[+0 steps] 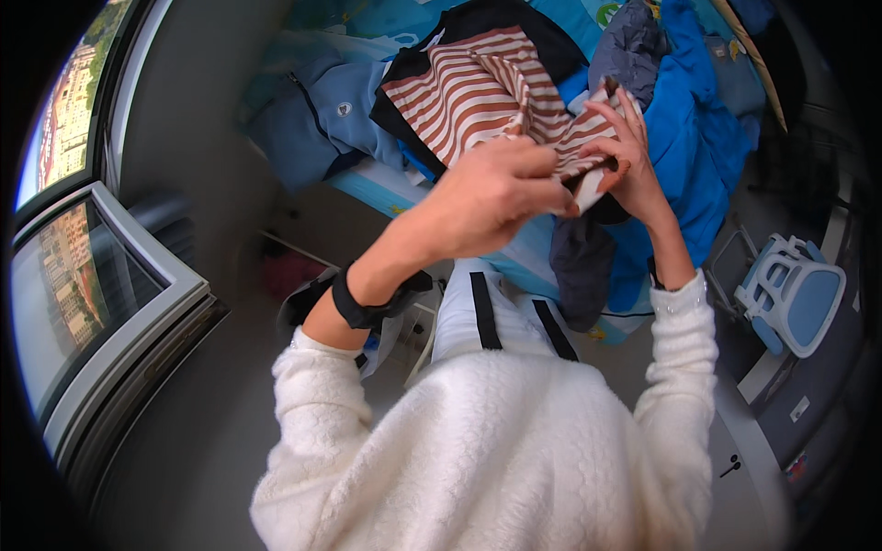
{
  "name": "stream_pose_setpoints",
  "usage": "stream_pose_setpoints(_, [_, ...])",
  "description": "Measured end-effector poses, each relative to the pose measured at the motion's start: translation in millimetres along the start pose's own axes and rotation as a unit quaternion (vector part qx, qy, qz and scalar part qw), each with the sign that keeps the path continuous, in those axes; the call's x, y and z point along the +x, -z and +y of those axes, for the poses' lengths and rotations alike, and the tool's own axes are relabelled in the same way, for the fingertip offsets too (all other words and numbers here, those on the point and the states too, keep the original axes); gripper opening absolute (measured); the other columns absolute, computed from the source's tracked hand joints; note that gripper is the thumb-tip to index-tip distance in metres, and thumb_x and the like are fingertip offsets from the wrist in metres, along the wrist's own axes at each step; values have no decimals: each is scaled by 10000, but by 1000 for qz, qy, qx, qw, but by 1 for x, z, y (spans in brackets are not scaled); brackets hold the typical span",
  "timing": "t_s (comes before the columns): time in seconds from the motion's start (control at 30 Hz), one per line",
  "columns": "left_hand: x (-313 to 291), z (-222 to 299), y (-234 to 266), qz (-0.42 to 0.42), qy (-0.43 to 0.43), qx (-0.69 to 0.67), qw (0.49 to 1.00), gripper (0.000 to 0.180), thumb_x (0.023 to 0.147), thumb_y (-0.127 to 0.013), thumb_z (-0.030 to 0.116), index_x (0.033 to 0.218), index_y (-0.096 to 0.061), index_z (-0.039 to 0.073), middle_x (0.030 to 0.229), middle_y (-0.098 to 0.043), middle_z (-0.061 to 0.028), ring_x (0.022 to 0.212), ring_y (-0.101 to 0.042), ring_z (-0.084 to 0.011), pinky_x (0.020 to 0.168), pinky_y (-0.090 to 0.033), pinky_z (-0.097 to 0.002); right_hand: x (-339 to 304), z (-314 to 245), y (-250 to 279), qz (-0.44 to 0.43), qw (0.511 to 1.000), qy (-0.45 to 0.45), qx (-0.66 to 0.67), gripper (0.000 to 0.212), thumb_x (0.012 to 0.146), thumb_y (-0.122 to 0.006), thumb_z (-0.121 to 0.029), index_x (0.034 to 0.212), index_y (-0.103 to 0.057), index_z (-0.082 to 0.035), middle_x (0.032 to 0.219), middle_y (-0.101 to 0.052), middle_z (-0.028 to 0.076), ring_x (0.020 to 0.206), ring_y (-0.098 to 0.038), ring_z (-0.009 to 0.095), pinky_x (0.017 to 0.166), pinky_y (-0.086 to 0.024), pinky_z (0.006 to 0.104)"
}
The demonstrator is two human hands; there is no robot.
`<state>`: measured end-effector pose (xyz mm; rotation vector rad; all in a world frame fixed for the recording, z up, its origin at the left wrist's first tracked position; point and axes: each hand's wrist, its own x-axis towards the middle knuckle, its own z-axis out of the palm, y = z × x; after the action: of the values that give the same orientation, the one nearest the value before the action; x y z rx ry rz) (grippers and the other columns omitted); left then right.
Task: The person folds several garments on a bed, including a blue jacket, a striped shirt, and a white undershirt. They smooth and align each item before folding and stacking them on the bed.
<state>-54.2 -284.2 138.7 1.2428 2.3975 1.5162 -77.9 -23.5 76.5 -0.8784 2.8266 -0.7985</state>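
Note:
A brown-and-white striped garment (469, 87) lies partly over the clothes on the bed, its near right end lifted between my hands. My left hand (496, 188) is closed in a pinch on the gathered fabric. My right hand (632, 151) grips the right end, where the cloth forms an opening with a white and rust-coloured inside; its fingers are partly extended along the cloth. Beneath the stripes lies a black garment (514, 16). Folds hide part of the striped cloth, so its full shape cannot be made out.
A blue-grey zip jacket (344, 110) lies left on the bed (386, 188), bright blue clothing (689, 138) and a dark grey garment (627, 55) right. An open window (101, 285) stands left. A blue-and-white plastic chair (792, 294) is at the right.

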Motion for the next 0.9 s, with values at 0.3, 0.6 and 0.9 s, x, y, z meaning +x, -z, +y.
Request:
stream_pose_setpoints(0.3, [40,54,98,220,40,223,949,144,872,-635,128,965,-661,22,798,-535,26,713,-492,-65,653,-420,-215,-66,32,156,163,936,-16,311,83,875,-611,-81,956,-630,-71,912,-624,-18,902,-583,68,815,-455,215])
stream_pose_setpoints(0.6, [97,162,84,261,94,196,940,270,855,-603,316,863,-636,48,730,-543,22,680,-472,-77,631,-407,-254,-171,-12,285,322,910,35,257,127,885,-618,-167,891,-543,-64,782,-557,-46,730,-502,36,644,-398,187])
stream_pose_setpoints(0.9, [87,225,30,210,78,-46,973,268,816,-678,229,982,-654,19,835,-623,-20,718,-556,-83,640,-462,-251,-299,4,327,156,984,-5,80,335,903,-573,-233,1199,-570,-76,1092,-636,62,1020,-594,134,924,-461,287])
